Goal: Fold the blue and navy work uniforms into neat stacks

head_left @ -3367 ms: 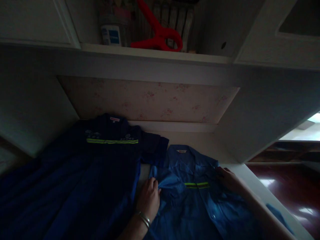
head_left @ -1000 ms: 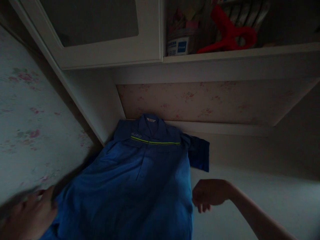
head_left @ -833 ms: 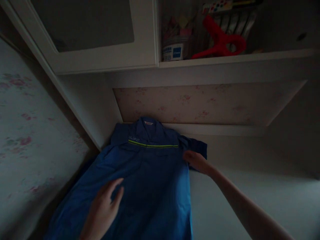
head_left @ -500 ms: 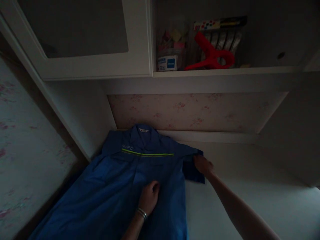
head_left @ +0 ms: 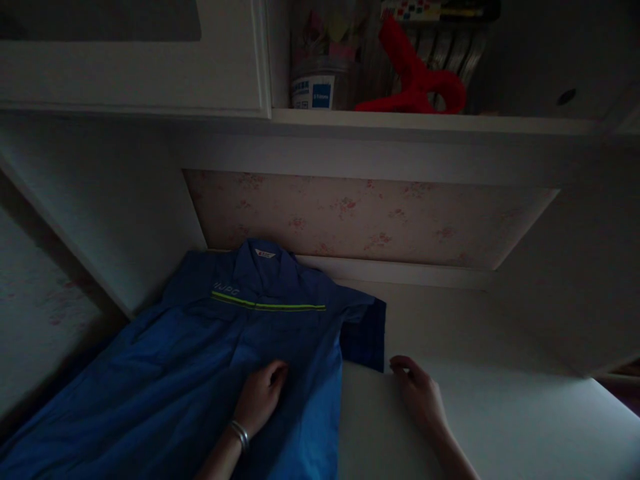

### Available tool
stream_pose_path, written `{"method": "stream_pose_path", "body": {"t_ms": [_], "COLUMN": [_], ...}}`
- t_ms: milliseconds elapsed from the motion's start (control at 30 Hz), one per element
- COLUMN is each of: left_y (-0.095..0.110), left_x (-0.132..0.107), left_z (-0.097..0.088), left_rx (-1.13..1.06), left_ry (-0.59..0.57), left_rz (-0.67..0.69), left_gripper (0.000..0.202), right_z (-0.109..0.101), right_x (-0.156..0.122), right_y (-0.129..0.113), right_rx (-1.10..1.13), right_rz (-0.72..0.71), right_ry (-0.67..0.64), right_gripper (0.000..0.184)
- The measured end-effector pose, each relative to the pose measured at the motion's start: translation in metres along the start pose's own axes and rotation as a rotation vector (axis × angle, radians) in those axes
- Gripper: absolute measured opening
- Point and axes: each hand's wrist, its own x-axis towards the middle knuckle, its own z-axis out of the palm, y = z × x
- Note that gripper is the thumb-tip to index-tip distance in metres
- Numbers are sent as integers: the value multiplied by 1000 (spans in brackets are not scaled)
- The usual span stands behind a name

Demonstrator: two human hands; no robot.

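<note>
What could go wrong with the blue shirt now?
1. The left hand presses on the blue shirt. If it slides, the cloth might bunch into wrinkles.
2. The dark sleeve pokes out at the side. The right hand lies on the desk beside it, apparently not touching, so the sleeve could end up crooked.
3. The light is dim, so creases may be missed.

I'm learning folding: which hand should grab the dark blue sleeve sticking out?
Probably the right hand: it rests on the white desktop beside the dark blue cloth sleeve, fingertips near its hem. The left hand presses on the blue shirt.
</note>
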Motion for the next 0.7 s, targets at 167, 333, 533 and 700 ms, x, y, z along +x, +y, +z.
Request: {"method": "stream_pose_path", "body": {"t_ms": [167, 333, 533, 700], "left_y": [-2, -3, -4, -3], "left_x": [0, 1, -2, -3], "left_z": [0, 2, 1, 1], "left_rx": [-7, -19, -27, -20], "left_ry": [1, -13, -17, -18], "left_rz": [8, 3, 8, 12], "left_gripper": [39, 38, 39, 38], "right_z": [0, -2, -3, -3], "right_x": [5, -1, -1, 2], "right_y": [-2, -2, -1, 3], "right_rx": [34, 62, 61, 59], "right_rz": [-3, -52, -25, -32], "right_ry": [-9, -31, -29, -26], "right_gripper": [36, 32, 30, 32]}}
